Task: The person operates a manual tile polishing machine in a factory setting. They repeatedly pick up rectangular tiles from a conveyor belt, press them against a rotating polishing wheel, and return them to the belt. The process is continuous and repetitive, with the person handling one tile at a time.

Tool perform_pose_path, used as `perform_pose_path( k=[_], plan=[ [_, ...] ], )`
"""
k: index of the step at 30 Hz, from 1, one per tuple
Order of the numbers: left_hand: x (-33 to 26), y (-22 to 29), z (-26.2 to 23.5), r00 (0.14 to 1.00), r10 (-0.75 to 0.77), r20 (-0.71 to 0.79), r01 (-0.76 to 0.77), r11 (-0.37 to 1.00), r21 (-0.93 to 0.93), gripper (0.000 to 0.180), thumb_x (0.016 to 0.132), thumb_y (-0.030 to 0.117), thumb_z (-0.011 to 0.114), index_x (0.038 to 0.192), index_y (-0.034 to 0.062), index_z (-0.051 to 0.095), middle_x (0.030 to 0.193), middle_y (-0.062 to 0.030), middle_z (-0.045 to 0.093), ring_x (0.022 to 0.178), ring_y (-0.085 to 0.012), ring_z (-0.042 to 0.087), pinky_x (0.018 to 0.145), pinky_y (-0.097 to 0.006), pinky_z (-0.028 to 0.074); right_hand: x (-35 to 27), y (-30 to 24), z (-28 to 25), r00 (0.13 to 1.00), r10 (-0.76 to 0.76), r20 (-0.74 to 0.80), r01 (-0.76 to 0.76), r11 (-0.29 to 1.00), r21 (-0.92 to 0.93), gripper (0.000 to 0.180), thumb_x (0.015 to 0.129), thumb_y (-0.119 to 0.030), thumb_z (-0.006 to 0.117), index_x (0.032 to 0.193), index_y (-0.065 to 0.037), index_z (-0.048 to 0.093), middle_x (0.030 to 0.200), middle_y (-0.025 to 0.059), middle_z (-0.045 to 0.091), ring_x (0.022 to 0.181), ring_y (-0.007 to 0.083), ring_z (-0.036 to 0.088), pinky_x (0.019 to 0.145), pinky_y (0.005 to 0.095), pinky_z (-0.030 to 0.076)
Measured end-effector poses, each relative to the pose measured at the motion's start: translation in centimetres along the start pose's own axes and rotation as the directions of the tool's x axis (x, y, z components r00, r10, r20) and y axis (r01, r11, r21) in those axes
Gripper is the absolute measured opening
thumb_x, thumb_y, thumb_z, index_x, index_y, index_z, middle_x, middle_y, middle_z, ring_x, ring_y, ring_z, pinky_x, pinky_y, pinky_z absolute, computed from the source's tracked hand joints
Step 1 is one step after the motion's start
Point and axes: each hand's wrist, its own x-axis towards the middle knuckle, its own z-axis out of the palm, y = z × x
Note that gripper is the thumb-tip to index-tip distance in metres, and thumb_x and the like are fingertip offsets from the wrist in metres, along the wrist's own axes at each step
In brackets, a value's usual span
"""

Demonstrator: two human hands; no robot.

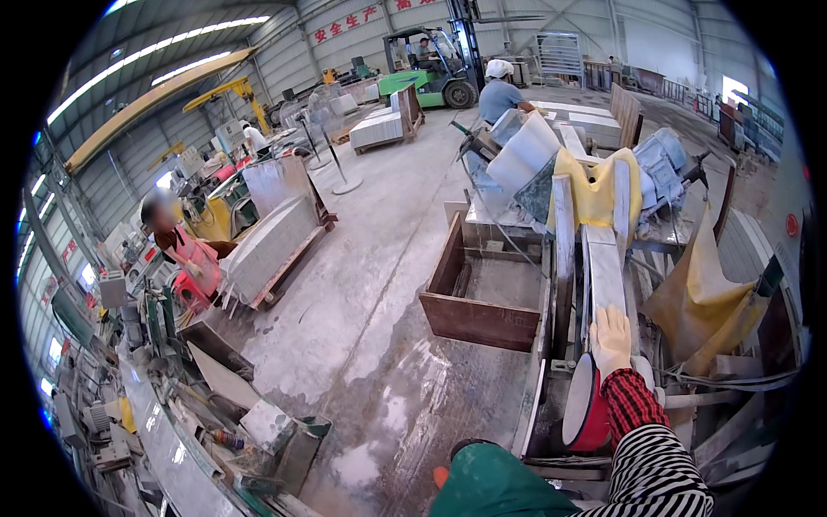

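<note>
From afar I see the right hand (pixel 612 340), palm-down on a pale slab (pixel 604 267), fingers (pixel 612 319) extended, slightly spread, red-rimmed disc (pixel 581 402) beside the forearm (pixel 636 401), yellow sheet (pixel 594 205) ahead

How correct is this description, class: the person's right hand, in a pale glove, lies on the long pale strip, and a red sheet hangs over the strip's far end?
The sheet's colour is wrong: the head view shows that the sheet is yellow, not red. The rest stands: the right hand, in a pale glove, lies on the long pale strip.
</note>
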Motion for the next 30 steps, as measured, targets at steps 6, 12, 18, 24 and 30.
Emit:
perform_pose_path(
  k=[6,12,18,24,30],
  plan=[
    [0.5,-0.8,2.2,0.994,0.043,-0.105,-0.046,0.999,-0.028,0.036,0.103,0.032,0.053,0.123,0.0141,0.078,0.131,-0.0117,0.074,0.133,-0.0291,0.059,0.128,-0.055,0.021,-0.4,-0.2,-0.7,0.999,-0.033,-0.039,0.033,0.999,0.001,0.039,0.097,-0.021,0.063,0.131,-0.002,0.061,0.129,0.0205,0.06,0.124,0.0377,0.055,0.109,0.0481,0.042],
    [0.8,-1.2,2.3,0.941,0.207,-0.266,-0.225,0.974,-0.039,0.036,0.104,0.028,0.051,0.124,0.0126,0.076,0.127,-0.0166,0.074,0.134,-0.0295,0.059,0.127,-0.052,0.025,-0.6,-0.8,-1.8,0.999,-0.006,-0.035,0.007,0.999,0.044,0.034,0.096,-0.02,0.062,0.126,-0.005,0.06,0.117,0.0167,0.058,0.117,0.0371,0.056,0.102,0.0489,0.044],
    [0.4,-0.9,2.0,0.931,0.232,-0.283,-0.267,0.959,-0.093,0.032,0.104,0.03,0.051,0.117,0.0141,0.076,0.111,-0.0198,0.076,0.114,-0.0318,0.069,0.123,-0.049,0.033,-0.7,-0.8,-2.1,0.999,-0.009,-0.04,0.01,1.0,0.022,0.033,0.093,-0.022,0.067,0.121,-0.006,0.062,0.111,0.0132,0.058,0.11,0.0327,0.057,0.097,0.046,0.044],
    [0.8,-1.2,3.5,0.977,0.183,-0.112,-0.181,0.983,0.033,0.033,0.104,0.035,0.052,0.111,0.0169,0.078,0.091,-0.0153,0.079,0.099,-0.0304,0.074,0.12,-0.047,0.036,-1.4,-1.0,-2.5,0.999,-0.011,-0.045,0.012,0.999,0.032,0.033,0.092,-0.022,0.068,0.12,-0.006,0.063,0.114,0.0135,0.059,0.113,0.0327,0.057,0.101,0.0463,0.044],
    [1.0,-1.4,3.5,0.971,0.213,-0.105,-0.202,0.973,0.111,0.034,0.102,0.037,0.053,0.106,0.0164,0.081,0.09,-0.0161,0.079,0.095,-0.0296,0.075,0.119,-0.047,0.037,-1.9,-1.1,-3.1,0.999,-0.008,-0.052,0.01,0.999,0.034,0.035,0.093,-0.022,0.068,0.122,-0.004,0.063,0.114,0.0143,0.059,0.113,0.0341,0.058,0.102,0.0466,0.044]
  ],
)
